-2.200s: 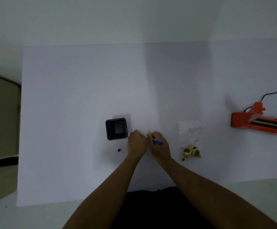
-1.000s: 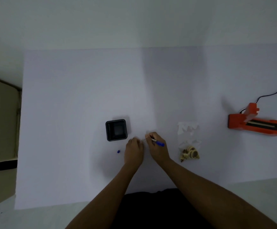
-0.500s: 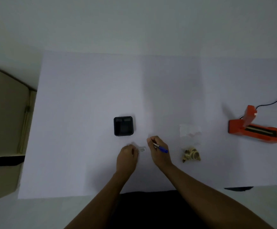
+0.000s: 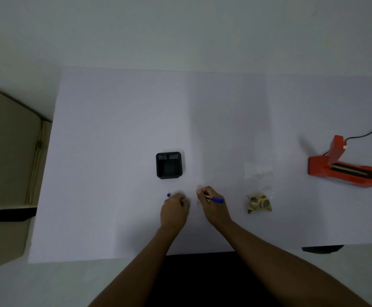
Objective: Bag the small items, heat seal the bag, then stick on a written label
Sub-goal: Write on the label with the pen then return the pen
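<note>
One white table [image 4: 114,129] beside a beige cabinet [image 4: 3,140]; right grip [image 4: 213,209] clamps a blue pen [image 4: 216,199], left grip [image 4: 174,210] unclear.

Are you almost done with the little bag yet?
Nearly. The small items already sit inside the clear bag, apart from the red heat sealer; whether it's sealed I can't tell. Right now the right hand holds the blue pen beside the left hand, seemingly writing a label I can't make out. Sticking it on is left.
</note>
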